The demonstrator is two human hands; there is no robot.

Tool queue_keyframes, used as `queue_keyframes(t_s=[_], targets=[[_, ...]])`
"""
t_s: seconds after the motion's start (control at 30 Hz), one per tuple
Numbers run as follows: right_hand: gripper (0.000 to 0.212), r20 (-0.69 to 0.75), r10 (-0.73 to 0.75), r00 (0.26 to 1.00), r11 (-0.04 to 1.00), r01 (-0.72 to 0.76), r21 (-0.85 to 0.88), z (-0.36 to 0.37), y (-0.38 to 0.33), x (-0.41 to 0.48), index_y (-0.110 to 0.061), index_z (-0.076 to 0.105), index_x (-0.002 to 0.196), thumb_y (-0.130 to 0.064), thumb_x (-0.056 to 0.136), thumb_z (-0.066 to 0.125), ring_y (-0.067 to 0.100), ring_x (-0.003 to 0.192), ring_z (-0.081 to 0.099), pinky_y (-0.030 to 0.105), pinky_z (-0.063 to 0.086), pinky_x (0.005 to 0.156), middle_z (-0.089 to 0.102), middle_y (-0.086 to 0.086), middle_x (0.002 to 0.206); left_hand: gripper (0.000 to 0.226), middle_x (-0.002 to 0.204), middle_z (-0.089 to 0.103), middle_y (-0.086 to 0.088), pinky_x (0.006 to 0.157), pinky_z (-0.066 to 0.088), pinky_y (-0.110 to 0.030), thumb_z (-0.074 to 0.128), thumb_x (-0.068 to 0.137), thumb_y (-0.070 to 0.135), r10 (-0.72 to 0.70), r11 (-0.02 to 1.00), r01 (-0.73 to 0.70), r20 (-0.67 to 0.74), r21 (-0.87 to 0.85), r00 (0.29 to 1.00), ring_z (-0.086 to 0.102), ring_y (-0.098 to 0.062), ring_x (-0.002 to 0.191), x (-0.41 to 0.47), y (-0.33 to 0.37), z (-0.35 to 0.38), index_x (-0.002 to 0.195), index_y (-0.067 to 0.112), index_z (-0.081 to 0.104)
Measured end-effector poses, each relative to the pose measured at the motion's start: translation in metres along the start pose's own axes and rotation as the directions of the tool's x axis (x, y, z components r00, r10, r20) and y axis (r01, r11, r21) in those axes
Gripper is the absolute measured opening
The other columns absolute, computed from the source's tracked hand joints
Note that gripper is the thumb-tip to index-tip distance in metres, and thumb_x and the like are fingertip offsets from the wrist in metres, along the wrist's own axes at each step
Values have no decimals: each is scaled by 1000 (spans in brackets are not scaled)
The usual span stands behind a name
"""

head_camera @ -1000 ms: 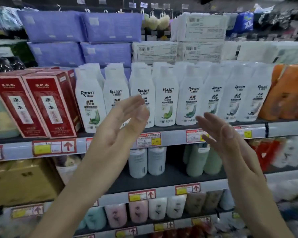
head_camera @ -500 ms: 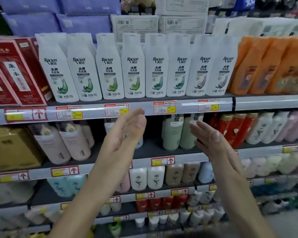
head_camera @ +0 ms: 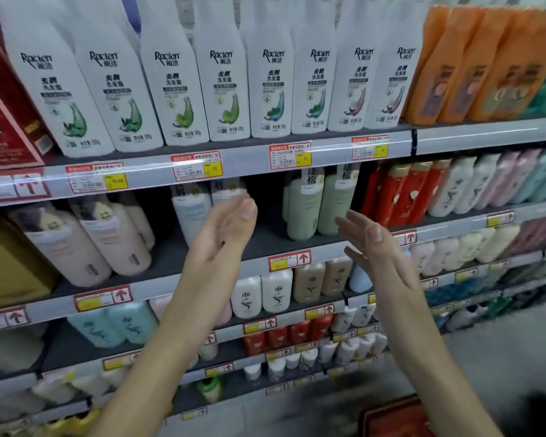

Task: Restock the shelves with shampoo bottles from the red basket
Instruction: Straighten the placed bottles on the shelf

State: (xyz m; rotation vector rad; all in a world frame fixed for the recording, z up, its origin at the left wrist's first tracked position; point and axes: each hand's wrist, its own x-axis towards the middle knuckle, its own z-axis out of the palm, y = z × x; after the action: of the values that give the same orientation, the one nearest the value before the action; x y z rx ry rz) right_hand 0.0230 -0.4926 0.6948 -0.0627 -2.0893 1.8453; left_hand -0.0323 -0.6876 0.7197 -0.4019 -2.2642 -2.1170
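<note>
stock looks full in the white shampoo row (head_camera: pixel 221 74) above the red basket (head_camera: pixel 394 417); left hand (head_camera: pixel 224 228), right hand (head_camera: pixel 372 244) spread, empty.

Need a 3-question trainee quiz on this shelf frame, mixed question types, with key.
1. True or false: the left hand and the right hand both hold nothing.
2. Multiple choice: right of the tall white plastic Racien shampoo bottles, on the same grey shelf, stand: A) orange plastic bottles B) blue tins C) glass jars.
3. Fill in: the red plastic basket sits at the bottom ___ of the view.
Key: 1 true; 2 A; 3 right.
</note>
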Motion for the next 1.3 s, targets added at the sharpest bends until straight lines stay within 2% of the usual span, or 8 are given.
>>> queue_keyframes(t_s=[0.17, 0.37, 0.57, 0.87, 1.0, 1.1, 1.2, 1.3], targets=[[54, -47, 29, 998, 999, -30, -30, 7, 15, -4, -35, 53, 137, -62, 94, 35, -3, 129, 52, 39, 37, 115, 62, -21, 132, 65, 133, 60, 27, 115, 38, -37, 47, 78, 80, -34, 999, 34, 15, 25, 999, 51, 8, 127, 3, -21, -2, 130, 42, 57], [44, -77, 30, 997, 999, -32, -28, -3, 30, 4, -37, 55, 134, -53, 101, 33, 0, 129, 52, 44, 37, 114, 62, -21, 132, 64, 131, 59, 29, 114, 36, -30, 44, 76, 73, -66, 997, 66, 5, 35, 998, 52, 5, 126, 11, -30, 13, 131, 41, 56], [52, -28, 38, 999, 999, -39, -34, -21, 47, 26, -47, 52, 134, -70, 93, 31, 0, 131, 49, 44, 36, 114, 58, -26, 135, 64, 131, 60, 28, 115, 38, -34, 48, 79, 76, -50, 998, 51, -44, 32, 998, 51, 11, 125, 31, -47, 41, 132, 40, 55], [41, 61, 69, 996, 998, -69, 3, -70, 94, 74, -51, 51, 130, -62, 92, 39, -3, 130, 49, 39, 37, 114, 56, -30, 133, 57, 125, 60, 25, 101, 42, -15, 55, 85, 57, -28, 998, 37, -186, 47, 982, 54, 13, 117, 73, -83, 98, 135, 31, 55], [41, 74, 63, 995, 998, -62, -14, -89, 123, 90, -52, 50, 130, -61, 91, 43, -5, 127, 50, 30, 41, 108, 55, -35, 130, 60, 134, 58, 17, 84, 41, -3, 60, 85, 54, -16, 993, 39, -199, 112, 980, 52, 12, 119, 87, -115, 113, 139, 29, 52], [45, 72, 58, 996, 998, -58, -5, -92, 139, 105, -48, 50, 132, -60, 89, 46, -9, 121, 53, 14, 45, 91, 58, -32, 127, 70, 139, 54, 16, 84, 42, 1, 64, 79, 54, -5, 985, 38, -199, 166, 980, 51, 7, 125, 97, -137, 115, 142, 27, 48], [44, 65, 0, 998, 1000, 1, -12, -90, 161, 128, -38, 49, 137, -49, 95, 49, -16, 117, 52, 1, 43, 85, 61, -26, 126, 73, 143, 52, 14, 97, 42, -8, 68, 80, 49, 27, 979, 14, -198, 205, 980, 49, 3, 129, 115, -159, 113, 145, 25, 45], [45, 71, -56, 996, 998, 56, 2, -84, 178, 147, -34, 48, 139, -45, 96, 52, -11, 118, 54, 12, 46, 94, 62, -25, 123, 76, 144, 51, 15, 107, 42, -24, 70, 79, 49, 57, 972, -7, -207, 235, 977, 49, 4, 129, 129, -173, 110, 146, 26, 44]])
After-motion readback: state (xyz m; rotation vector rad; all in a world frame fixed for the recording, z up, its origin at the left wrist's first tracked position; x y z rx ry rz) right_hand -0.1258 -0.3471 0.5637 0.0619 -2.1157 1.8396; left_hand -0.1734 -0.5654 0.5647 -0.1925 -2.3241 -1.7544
